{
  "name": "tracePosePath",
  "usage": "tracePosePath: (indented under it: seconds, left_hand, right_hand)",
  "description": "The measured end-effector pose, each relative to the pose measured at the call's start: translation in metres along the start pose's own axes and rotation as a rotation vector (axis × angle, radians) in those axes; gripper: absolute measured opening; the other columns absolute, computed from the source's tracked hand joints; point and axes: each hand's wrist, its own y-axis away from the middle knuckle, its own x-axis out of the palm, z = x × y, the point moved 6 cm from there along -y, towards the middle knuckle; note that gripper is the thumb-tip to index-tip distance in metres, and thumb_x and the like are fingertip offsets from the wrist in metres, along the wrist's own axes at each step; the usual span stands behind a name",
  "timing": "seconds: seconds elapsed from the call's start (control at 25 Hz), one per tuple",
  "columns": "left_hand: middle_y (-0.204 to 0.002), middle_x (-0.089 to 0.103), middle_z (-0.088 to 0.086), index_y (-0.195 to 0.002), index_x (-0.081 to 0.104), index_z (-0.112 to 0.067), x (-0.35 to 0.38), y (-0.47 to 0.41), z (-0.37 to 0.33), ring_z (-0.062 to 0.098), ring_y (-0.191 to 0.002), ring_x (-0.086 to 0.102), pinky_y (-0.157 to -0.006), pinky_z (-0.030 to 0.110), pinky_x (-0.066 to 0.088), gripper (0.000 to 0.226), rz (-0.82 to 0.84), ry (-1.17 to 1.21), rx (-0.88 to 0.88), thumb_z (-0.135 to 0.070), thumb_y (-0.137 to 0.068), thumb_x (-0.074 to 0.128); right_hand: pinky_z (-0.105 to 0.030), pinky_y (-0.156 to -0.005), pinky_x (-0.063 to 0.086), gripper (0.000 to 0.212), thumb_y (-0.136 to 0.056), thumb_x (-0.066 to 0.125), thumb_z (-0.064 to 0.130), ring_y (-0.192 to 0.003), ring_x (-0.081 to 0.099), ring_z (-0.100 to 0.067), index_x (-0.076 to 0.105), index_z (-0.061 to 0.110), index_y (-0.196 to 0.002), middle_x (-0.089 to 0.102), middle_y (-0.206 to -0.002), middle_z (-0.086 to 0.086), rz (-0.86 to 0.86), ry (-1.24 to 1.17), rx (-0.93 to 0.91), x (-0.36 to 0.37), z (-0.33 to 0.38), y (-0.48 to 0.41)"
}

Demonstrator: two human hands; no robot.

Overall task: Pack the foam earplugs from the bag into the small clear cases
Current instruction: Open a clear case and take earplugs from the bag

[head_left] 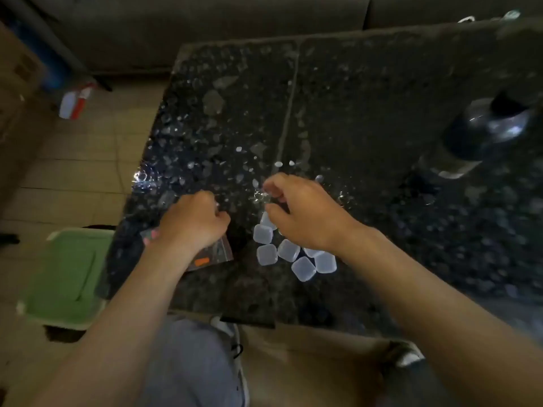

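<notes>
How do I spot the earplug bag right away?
Look at the dark speckled table, near its front edge. Under the left hand lies a flat clear bag. Unlike the little square cases beside it, it shows an orange patch.

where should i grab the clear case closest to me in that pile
Probably from above on the near side: the case lies flat with its near edges free, while neighbouring cases crowd its far edges. Pinch its side walls.

Most of bag [219,251] under left hand [194,221]; blurred orange inside, perhaps earplugs [202,261]
</notes>
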Motion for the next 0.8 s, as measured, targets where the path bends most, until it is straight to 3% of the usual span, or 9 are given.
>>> tracePosePath:
  seconds: [0.16, 0.24, 0.32, 0.44, 0.6, 0.64, 0.72, 0.8]
  left_hand:
    - [-0.085, 0.059, 0.005, -0.077, 0.051, -0.022, 0.037, -0.019, 0.035, 0.029, -0.083, 0.062, -0.065, 0.034, 0.046, 0.041, 0.041, -0.124, -0.139, -0.061, -0.086, 0.061]
    - [-0.084, 0.057, 0.004, -0.079, 0.051, -0.023, 0.051, -0.016, 0.040, 0.027, -0.081, 0.060, -0.064, 0.032, 0.043, 0.039, 0.042, -0.036, -0.146, -0.058, -0.085, 0.067]
    - [-0.088, 0.057, 0.005, -0.093, 0.056, -0.017, 0.052, -0.008, 0.043, 0.025, -0.081, 0.059, -0.063, 0.030, 0.043, 0.033, 0.008, 0.053, -0.126, -0.045, -0.086, 0.071]
    - [-0.102, 0.059, 0.009, -0.105, 0.055, -0.015, 0.046, 0.009, 0.042, 0.030, -0.092, 0.062, -0.065, 0.032, 0.048, 0.030, -0.026, 0.151, -0.104, -0.037, -0.088, 0.066]
    - [-0.084, 0.068, 0.009, -0.077, 0.065, -0.019, 0.048, 0.020, 0.047, 0.031, -0.082, 0.066, -0.076, 0.039, 0.055, 0.022, -0.034, 0.349, -0.024, -0.040, -0.084, 0.061]
    - [-0.075, 0.069, 0.008, -0.069, 0.065, -0.019, 0.046, 0.023, 0.046, 0.032, -0.074, 0.067, -0.072, 0.039, 0.056, 0.025, -0.052, 0.430, 0.015, -0.038, -0.084, 0.060]
    - [-0.063, 0.063, 0.008, -0.069, 0.065, -0.016, 0.048, 0.028, 0.039, 0.030, -0.049, 0.058, -0.050, 0.032, 0.044, 0.026, -0.001, 0.615, 0.105, -0.027, -0.092, 0.060]
    - [-0.057, 0.060, 0.007, -0.078, 0.066, -0.014, 0.052, 0.034, 0.027, 0.024, -0.042, 0.047, -0.043, 0.028, 0.033, 0.019, 0.087, 0.723, 0.203, -0.018, -0.096, 0.060]
  right_hand:
    - [-0.038, -0.091, 0.051, 0.034, -0.098, 0.056, 0.023, -0.105, 0.060, -0.021, 0.057, 0.012, -0.130, 0.065, -0.117, -0.007, -0.036, 0.114, -0.179, 0.030, 0.000, -0.016]
    - [-0.040, -0.090, 0.051, 0.032, -0.097, 0.056, 0.022, -0.104, 0.062, -0.023, 0.058, 0.011, -0.127, 0.066, -0.114, -0.008, -0.070, 0.138, -0.216, 0.042, 0.004, -0.005]
    - [-0.040, -0.090, 0.049, 0.028, -0.096, 0.057, 0.020, -0.102, 0.062, -0.024, 0.061, 0.010, -0.122, 0.068, -0.110, -0.007, -0.117, 0.167, -0.218, 0.049, 0.011, 0.009]
    - [-0.031, -0.089, 0.048, 0.027, -0.096, 0.057, 0.020, -0.102, 0.062, -0.018, 0.063, 0.014, -0.121, 0.069, -0.110, -0.001, -0.130, 0.124, -0.113, 0.055, 0.015, 0.032]
    - [-0.017, -0.074, 0.042, 0.024, -0.096, 0.055, 0.020, -0.092, 0.057, -0.007, 0.066, 0.020, -0.117, 0.065, -0.101, 0.009, -0.172, 0.108, 0.011, 0.063, 0.008, 0.044]
    - [-0.016, -0.072, 0.044, 0.021, -0.096, 0.055, 0.020, -0.089, 0.059, -0.007, 0.067, 0.021, -0.113, 0.066, -0.097, 0.010, -0.193, 0.076, 0.045, 0.065, 0.005, 0.044]
    - [-0.026, -0.071, 0.059, 0.014, -0.098, 0.055, 0.018, -0.082, 0.069, -0.011, 0.069, 0.019, -0.103, 0.070, -0.091, 0.005, -0.200, -0.110, 0.138, 0.070, 0.001, 0.040]
    - [-0.038, -0.069, 0.064, 0.014, -0.099, 0.055, 0.017, -0.076, 0.074, -0.019, 0.068, 0.013, -0.095, 0.072, -0.089, -0.007, -0.156, -0.389, 0.264, 0.078, -0.006, 0.038]
